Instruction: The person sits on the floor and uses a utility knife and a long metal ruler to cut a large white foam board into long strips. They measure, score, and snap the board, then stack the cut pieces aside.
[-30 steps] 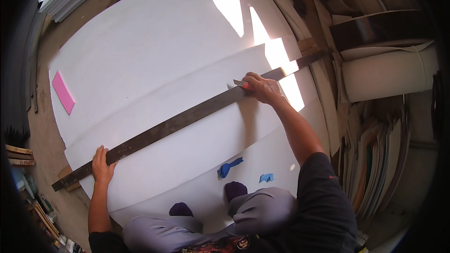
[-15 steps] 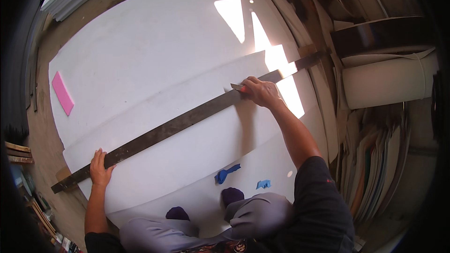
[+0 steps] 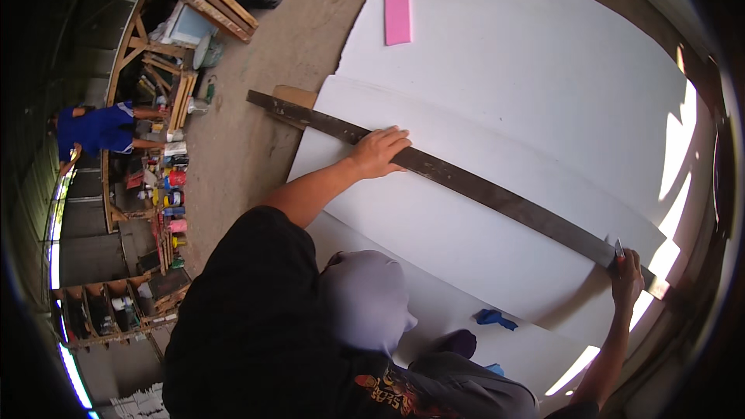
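A long dark straightedge bar [image 3: 497,194] lies slantwise across a white sheet [image 3: 403,217], which rests on a larger white sheet [image 3: 543,54]. Across the bar's left part my left hand [image 3: 380,151] lies with its fingers stretched over it, pressing from above. Near the bar's right end my right hand [image 3: 627,283] is closed around a utility knife [image 3: 619,250]. The knife has a red handle, and its blade points away from me beside the bar. My fingers cover most of the handle. I cannot tell whether the blade touches the sheet.
A pink block [image 3: 397,12] lies on the far white sheet. Blue scraps [image 3: 495,319] lie near my foot [image 3: 458,344]. Cardboard [image 3: 293,98] sits under the bar's left end. To the left, a person in blue [image 3: 97,130] is by a cluttered wooden shelf [image 3: 167,186].
My view has swung left, bringing the shelf and the person into sight. My left hand still rests on the bar, and my right still holds the utility knife near its right end.
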Tool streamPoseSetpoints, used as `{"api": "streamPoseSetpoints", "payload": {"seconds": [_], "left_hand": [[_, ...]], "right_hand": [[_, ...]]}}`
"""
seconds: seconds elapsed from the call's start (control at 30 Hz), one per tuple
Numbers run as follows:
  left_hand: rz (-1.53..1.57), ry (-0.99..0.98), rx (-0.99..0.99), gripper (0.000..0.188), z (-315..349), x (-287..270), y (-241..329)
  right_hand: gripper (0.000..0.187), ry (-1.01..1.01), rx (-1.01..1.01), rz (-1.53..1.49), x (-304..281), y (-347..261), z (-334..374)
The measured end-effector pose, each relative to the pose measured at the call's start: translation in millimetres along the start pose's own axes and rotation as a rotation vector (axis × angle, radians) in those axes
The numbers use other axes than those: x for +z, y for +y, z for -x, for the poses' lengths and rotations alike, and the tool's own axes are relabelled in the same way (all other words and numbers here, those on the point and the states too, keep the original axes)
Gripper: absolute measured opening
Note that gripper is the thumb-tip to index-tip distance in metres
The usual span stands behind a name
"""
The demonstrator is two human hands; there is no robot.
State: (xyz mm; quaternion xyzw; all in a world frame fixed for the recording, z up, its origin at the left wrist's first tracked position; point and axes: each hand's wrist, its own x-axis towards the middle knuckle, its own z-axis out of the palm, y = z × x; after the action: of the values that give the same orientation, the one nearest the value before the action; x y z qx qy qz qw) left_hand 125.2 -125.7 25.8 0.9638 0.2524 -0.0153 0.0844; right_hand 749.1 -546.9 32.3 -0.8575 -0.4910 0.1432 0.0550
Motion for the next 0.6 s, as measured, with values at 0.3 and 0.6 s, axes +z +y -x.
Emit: {"api": "streamPoseSetpoints", "payload": {"seconds": [0.3,0.6], "left_hand": [[0.030,-0.003,-0.044,0.069,13,10,12],[0.089,-0.033,-0.050,0.071,2,5,7]], "right_hand": [[0.034,0.028,-0.052,-0.043,1,2,-9],[0.037,-0.013,-0.018,-0.006,3,12,-10]]}}
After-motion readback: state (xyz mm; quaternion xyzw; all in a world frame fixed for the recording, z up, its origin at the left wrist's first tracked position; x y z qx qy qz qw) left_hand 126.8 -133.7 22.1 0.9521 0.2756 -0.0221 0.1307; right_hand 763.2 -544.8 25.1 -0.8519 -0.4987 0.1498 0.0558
